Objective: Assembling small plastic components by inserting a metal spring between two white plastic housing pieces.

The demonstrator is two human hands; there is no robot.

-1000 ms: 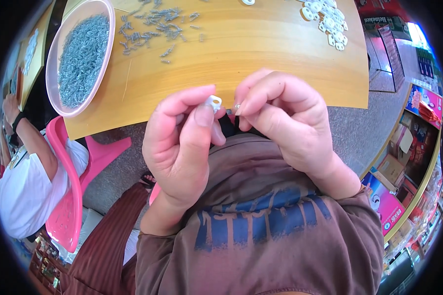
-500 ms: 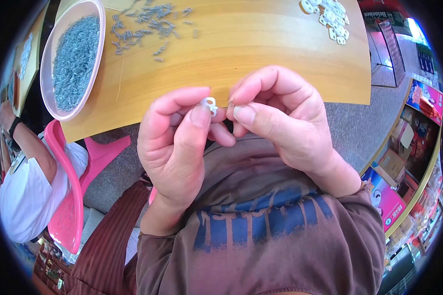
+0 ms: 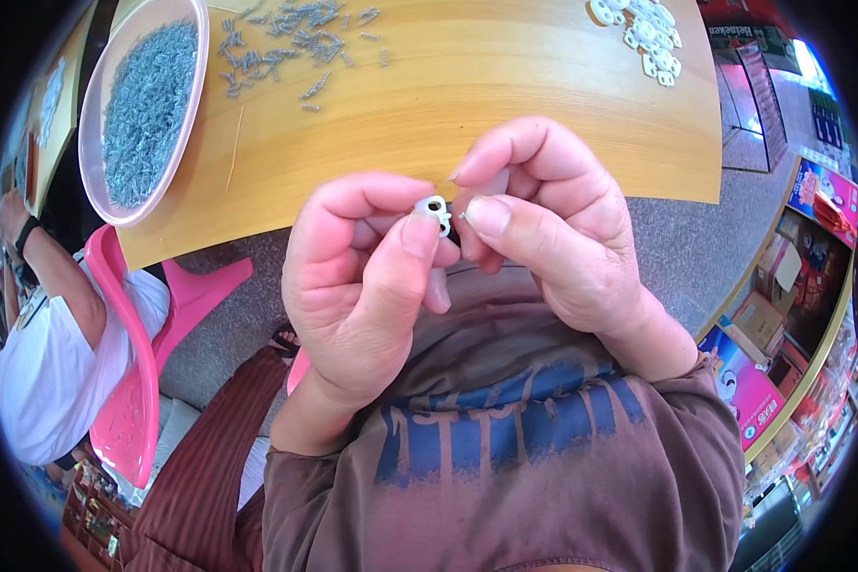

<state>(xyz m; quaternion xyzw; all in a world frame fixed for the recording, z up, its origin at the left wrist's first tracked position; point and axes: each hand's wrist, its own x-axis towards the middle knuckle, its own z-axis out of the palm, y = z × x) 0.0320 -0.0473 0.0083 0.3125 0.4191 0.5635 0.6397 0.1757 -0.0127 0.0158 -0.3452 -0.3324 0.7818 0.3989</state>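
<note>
Between the thumb and fingers of my left hand (image 3: 367, 267) is a small white plastic piece with holes (image 3: 435, 212). Close beside it on the right, my right hand (image 3: 548, 229) pinches a tiny metal spring (image 3: 463, 215), of which only an end shows past the thumb. Both hands are in front of the table's near edge. More loose springs (image 3: 296, 43) lie scattered at the far left of the table, and a pile of white plastic pieces (image 3: 650, 38) lies at its far right.
A pale pink oval basin (image 3: 200, 105) full of springs stands at the table's left. The wooden table (image 3: 391, 124) ends just beyond my hands. To the left, a person in a white shirt (image 3: 48, 353) sits by a pink plastic chair (image 3: 129, 381). Shelving with boxes (image 3: 767, 305) stands right.
My left hand has moved slightly right, bringing the white piece nearer the right hand and turning its holes more into view. The right hand has shifted a little, still pinching.
</note>
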